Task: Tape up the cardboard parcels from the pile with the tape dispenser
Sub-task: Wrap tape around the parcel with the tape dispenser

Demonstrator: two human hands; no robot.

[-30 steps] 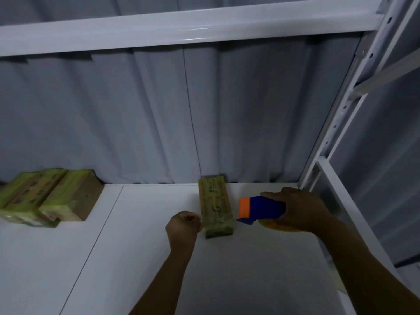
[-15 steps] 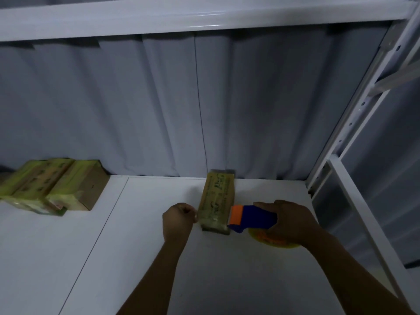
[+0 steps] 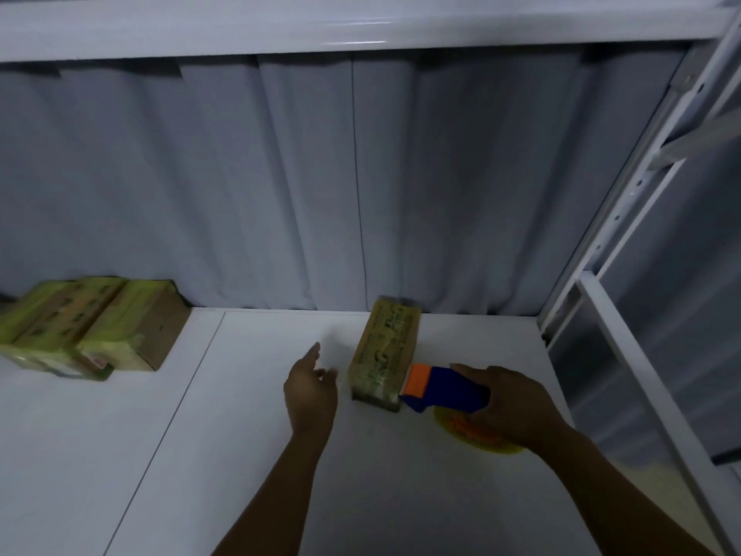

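Presently, on the white shelf [image 3: 200, 455], the right hand [image 3: 517, 407] grips the blue tape dispenser [image 3: 445, 389], fingers curled over its body. Its orange head touches the near right corner of the single parcel [image 3: 387, 351]. The left hand [image 3: 310, 389] is open, fingers straight, holding nothing, just left of that parcel and apart from it. The pile [image 3: 92, 327] lies well apart at far left. Half a second earlier the left hand was a closed fist against the parcel's near left edge.
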